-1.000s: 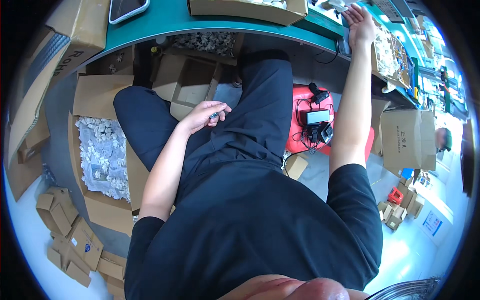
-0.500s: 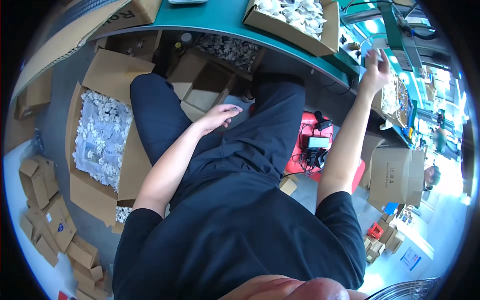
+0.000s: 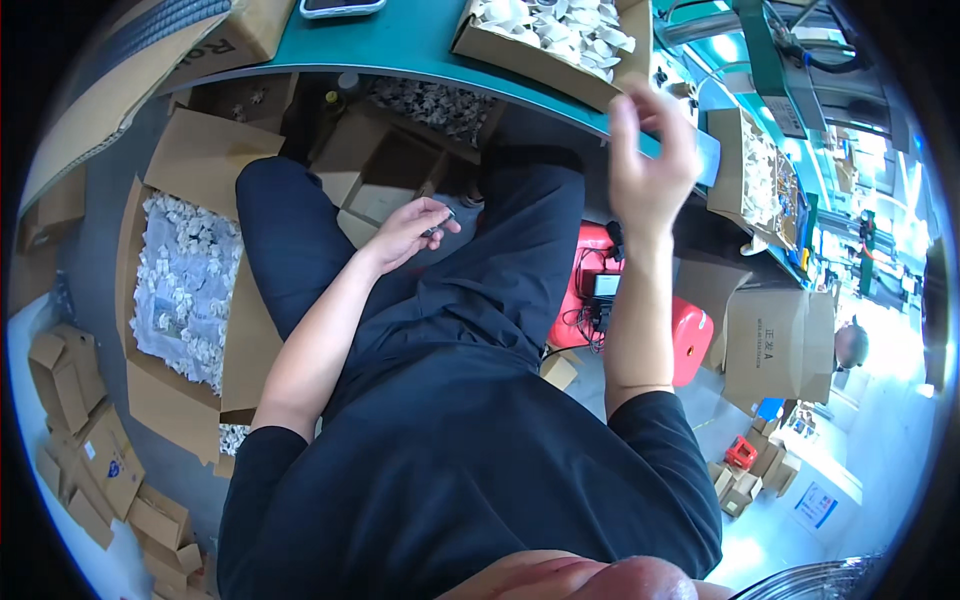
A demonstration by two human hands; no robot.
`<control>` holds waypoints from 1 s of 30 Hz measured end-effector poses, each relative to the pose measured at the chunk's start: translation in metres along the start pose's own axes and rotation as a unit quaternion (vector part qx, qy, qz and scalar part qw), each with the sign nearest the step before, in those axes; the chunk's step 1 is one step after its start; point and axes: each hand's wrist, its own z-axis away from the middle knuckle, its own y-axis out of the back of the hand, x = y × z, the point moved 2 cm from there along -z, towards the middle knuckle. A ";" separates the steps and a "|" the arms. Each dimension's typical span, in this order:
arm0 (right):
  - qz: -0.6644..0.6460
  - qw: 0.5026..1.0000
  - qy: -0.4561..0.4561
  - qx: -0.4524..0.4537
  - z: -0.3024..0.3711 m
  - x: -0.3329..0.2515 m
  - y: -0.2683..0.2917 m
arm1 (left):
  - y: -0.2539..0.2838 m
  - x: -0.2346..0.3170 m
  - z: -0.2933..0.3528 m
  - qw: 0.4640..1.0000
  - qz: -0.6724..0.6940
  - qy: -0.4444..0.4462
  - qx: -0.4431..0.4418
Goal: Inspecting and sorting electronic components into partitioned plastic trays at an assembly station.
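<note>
My left hand (image 3: 412,236) is closed above my lap, between the knees, with a small dark metallic piece (image 3: 451,214) pinched at its fingertips. The exact kind of that piece is too small to make out. Raised at the front edge of the green table, my right hand (image 3: 652,165) is smeared by motion, its fingers partly curled. Whether anything sits between them cannot be seen. Closest to it is an open cardboard box (image 3: 535,62) of white plastic parts (image 3: 560,30) on the table.
A phone (image 3: 342,7) lies on the green table (image 3: 420,45). Left of my legs stands an open carton (image 3: 170,405) of white parts. A red stool (image 3: 690,340) carries cables and a power adapter (image 3: 603,285). Another parts box (image 3: 728,165) sits right of my right hand, with large cartons (image 3: 780,345) below.
My right hand has swung left from the machine side to near the box on the table. The left hand keeps its pinch over my lap. The whole view has shifted slightly.
</note>
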 end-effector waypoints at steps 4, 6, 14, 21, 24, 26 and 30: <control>-0.114 0.943 -0.027 -0.312 0.062 -0.026 -0.040 | -0.008 0.011 0.015 0.982 0.083 -0.048 -0.161; -0.143 0.902 0.009 -0.408 0.094 -0.035 -0.058 | -0.010 0.013 0.020 0.967 0.109 -0.062 -0.220; -0.218 0.894 -0.041 -0.390 0.121 -0.036 -0.063 | -0.007 0.011 0.019 0.968 0.107 -0.039 -0.225; -0.013 0.992 -0.118 0.040 0.005 0.041 0.028 | -0.013 0.012 0.015 0.973 0.092 -0.045 -0.207; 0.088 0.979 -0.150 0.107 -0.029 0.084 0.053 | -0.014 0.012 0.015 0.978 0.082 -0.032 -0.192; 0.185 0.970 -0.155 0.033 -0.042 0.104 0.054 | -0.013 0.012 0.015 0.983 0.056 -0.033 -0.172; 0.132 0.960 -0.245 -0.001 -0.052 0.121 0.047 | -0.012 0.012 0.014 0.986 0.044 -0.038 -0.155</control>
